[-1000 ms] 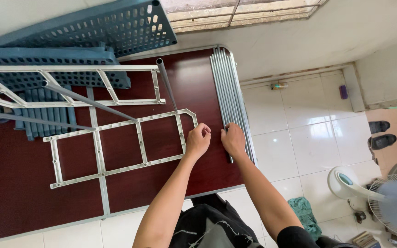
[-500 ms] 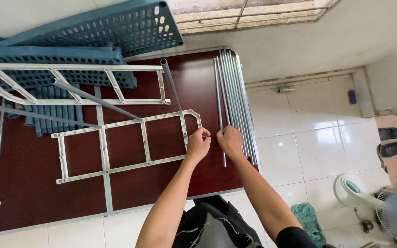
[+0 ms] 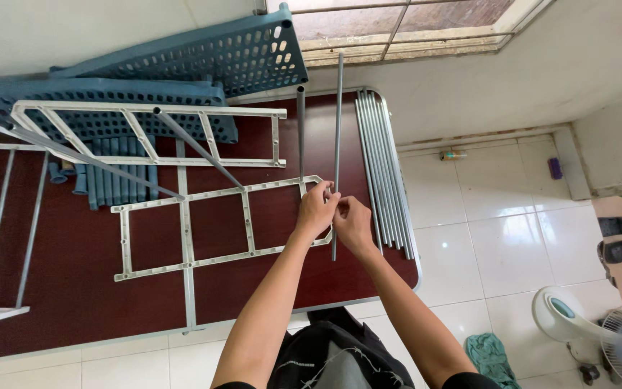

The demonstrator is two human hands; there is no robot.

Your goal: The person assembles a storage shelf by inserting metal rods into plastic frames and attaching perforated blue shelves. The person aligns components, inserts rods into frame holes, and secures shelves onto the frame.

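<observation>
My right hand (image 3: 353, 223) is closed around a thin grey metal rod (image 3: 337, 122), lifted off the table and pointing away from me toward the window. My left hand (image 3: 316, 211) pinches the same rod just beside the right hand, over the near right corner of a white plastic ladder-shaped frame (image 3: 214, 229). A thicker grey tube (image 3: 301, 130) stands up from that frame corner. To the right lies a bundle of matching grey rods (image 3: 383, 169) along the table's edge.
The dark red table (image 3: 52, 288) also carries a second white frame (image 3: 145, 133), slanted grey tubes, short blue-grey tubes (image 3: 102, 180) and perforated blue-grey panels (image 3: 203, 54). On the white tiled floor stand a fan (image 3: 599, 331), a green cloth (image 3: 487, 353) and black shoes (image 3: 620, 238).
My right hand took one rod from the bundle, slid it left and lifted it. Both hands came together on it by the frame corner. The camera view shifted left.
</observation>
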